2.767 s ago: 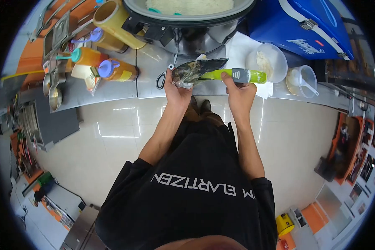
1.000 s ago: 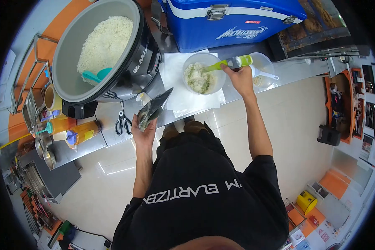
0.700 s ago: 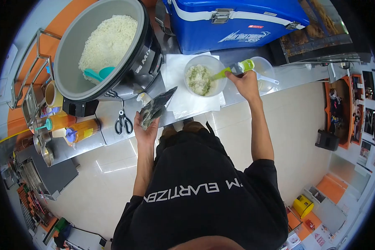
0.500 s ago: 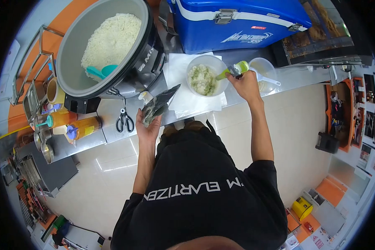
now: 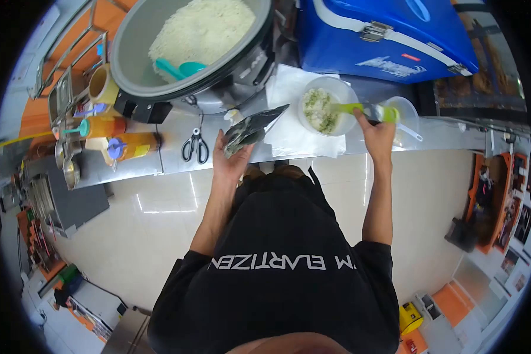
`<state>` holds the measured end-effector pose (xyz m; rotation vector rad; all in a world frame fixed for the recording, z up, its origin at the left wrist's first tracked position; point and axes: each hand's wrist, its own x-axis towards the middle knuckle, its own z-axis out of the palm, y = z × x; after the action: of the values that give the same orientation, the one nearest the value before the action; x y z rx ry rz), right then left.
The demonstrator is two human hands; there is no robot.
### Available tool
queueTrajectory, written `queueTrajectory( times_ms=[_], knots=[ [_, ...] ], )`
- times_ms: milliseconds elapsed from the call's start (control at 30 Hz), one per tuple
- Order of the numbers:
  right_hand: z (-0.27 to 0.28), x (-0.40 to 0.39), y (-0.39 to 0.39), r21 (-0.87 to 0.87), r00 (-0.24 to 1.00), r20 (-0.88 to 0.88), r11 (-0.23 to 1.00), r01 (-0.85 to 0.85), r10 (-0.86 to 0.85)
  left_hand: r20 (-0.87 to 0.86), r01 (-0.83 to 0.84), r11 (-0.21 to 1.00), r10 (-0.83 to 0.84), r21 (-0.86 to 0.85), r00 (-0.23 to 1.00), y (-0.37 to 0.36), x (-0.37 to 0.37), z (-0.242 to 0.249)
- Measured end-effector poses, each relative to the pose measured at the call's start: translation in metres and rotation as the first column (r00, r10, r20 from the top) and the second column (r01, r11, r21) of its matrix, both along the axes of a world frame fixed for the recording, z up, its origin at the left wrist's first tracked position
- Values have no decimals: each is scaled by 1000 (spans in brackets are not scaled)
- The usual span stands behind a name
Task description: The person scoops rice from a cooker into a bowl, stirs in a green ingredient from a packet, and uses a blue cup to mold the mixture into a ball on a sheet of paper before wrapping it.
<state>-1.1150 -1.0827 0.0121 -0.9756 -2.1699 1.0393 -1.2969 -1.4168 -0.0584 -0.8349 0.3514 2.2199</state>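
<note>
Lime-green utensil [image 5: 345, 108] over plastic bowl [image 5: 349, 122]
The right grip [image 5: 379, 138] pinches the utensil mid-length; farther left, the left grip [image 5: 230, 164] clasps a dark pouch [image 5: 253, 128].

Held a pouch [image 5: 252, 130] in the left hand [image 5: 229, 164] and, in the right hand [image 5: 379, 138], a tool [image 5: 371, 111] reaching over the bowl [image 5: 344, 90].

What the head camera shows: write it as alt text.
The left hand holds a dark packet while the right hand holds a green utensil at a bowl of white-and-green food. Scissors, a cooker holding rice and a blue cooler sit on the steel counter.
</note>
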Motion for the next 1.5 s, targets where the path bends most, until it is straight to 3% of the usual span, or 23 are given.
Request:
queueTrajectory(
  times_ms=[33, 100, 133, 200, 233, 300, 367, 500, 567, 600, 667, 833, 1033, 1133, 1233, 1300, 1500],
  knots=[
    [11, -3, -11, -8, 1000, -8, 1000, -19, 19, -8, -19, 1000, 19, -8, 1000, 1, -1, 3],
    [46, -3, -31, -353, 970, -127, 924, 150, -205, 29, -1, 995, -2, 97, 1000, 4, -2, 10],
    [65, -8, -48, -360, 974, -125, 923, 134, -190, 46, -4, 997, 1, 75, 999, 5, -3, 11],
    [97, -21, -92, -370, 939, -337, 927, -69, -65, 28, -2, 998, 1, 68, 1000, 8, -3, 9],
    [101, -19, -106, -391, 962, -258, 901, -186, 87, 10, 12, 998, -13, 67, 1000, 10, -2, 9],
    [106, -30, -129, -183, 931, -131, 915, -360, 340, 14, 23, 1000, -22, -11, 1000, 16, -1, 15],
    [109, -47, -140, -189, 904, -124, 885, -426, 409, 33, 32, 986, -27, -162, 999, 21, 2, 21],
    [103, -60, -142, -236, 869, -14, 842, -484, 495, -66, 71, 980, -84, -188, 994, 15, 3, 19],
    [89, -68, -144, -18, 844, 29, 845, -535, 535, -55, 103, 984, -112, -144, 992, 14, 3, 17],
    [80, -73, -147, -21, 840, 28, 840, -542, 542, -11, 87, 973, -92, -213, 996, 17, 4, 21],
    [59, -84, -158, 92, 885, 52, 880, -466, 463, -39, 89, 976, -99, -201, 994, 19, 7, 24],
    [26, -97, -176, 136, 904, 164, 899, -416, 394, -169, 63, 981, -94, -181, 981, 25, 12, 32],
    [24, -98, -178, -73, 919, 113, 926, -371, 377, -196, 54, 975, -97, -214, 976, 18, 10, 27],
    [21, -92, -175, -154, 945, -27, 933, -325, 325, -182, 39, 971, -84, -235, 980, 19, 10, 29],
    [17, -83, -168, -210, 977, -72, 955, -211, 201, -156, 6, 968, -46, -250, 987, 22, 10, 28],
    [17, -78, -164, -374, 981, -192, 923, -94, 22, -143, -30, 972, -4, -232, 990, 23, 10, 22],
    [32, -68, -155, -507, 980, -191, 861, -44, -62, -196, -60, 981, 23, -185, 980, 31, 11, 13]
  ],
)
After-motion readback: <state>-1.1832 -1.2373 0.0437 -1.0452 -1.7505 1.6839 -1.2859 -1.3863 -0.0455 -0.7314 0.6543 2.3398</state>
